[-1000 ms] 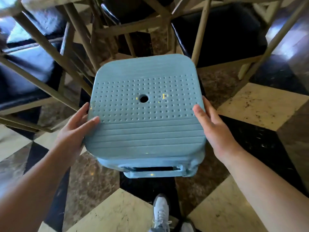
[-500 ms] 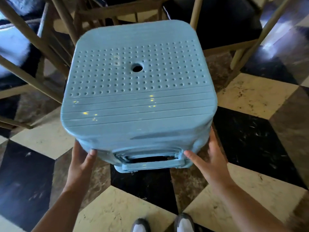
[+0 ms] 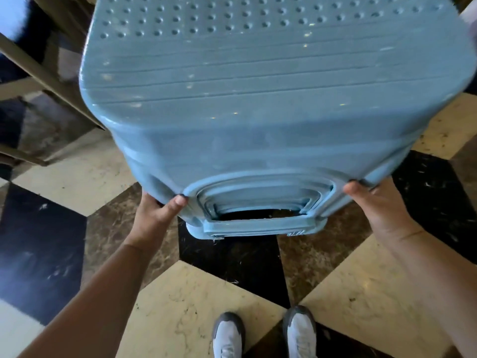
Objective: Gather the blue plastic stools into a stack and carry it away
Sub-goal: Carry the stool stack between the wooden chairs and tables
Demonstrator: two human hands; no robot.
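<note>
Blue plastic stools [image 3: 271, 104], nested in a stack, fill the upper frame, held clear of a chequered marble floor [image 3: 196, 301]; at left, wooden chair legs [image 3: 44, 71] blur past; the left hand [image 3: 157, 215] clamps the stack's lower left corner, thumb pressed on the rim; the right hand [image 3: 379, 210] grips the opposite corner, fingers hidden beneath; raised lettering near the handle slot [image 3: 258, 214] is too small to read; grey-and-white shoes [image 3: 228, 334] stand below.
</note>
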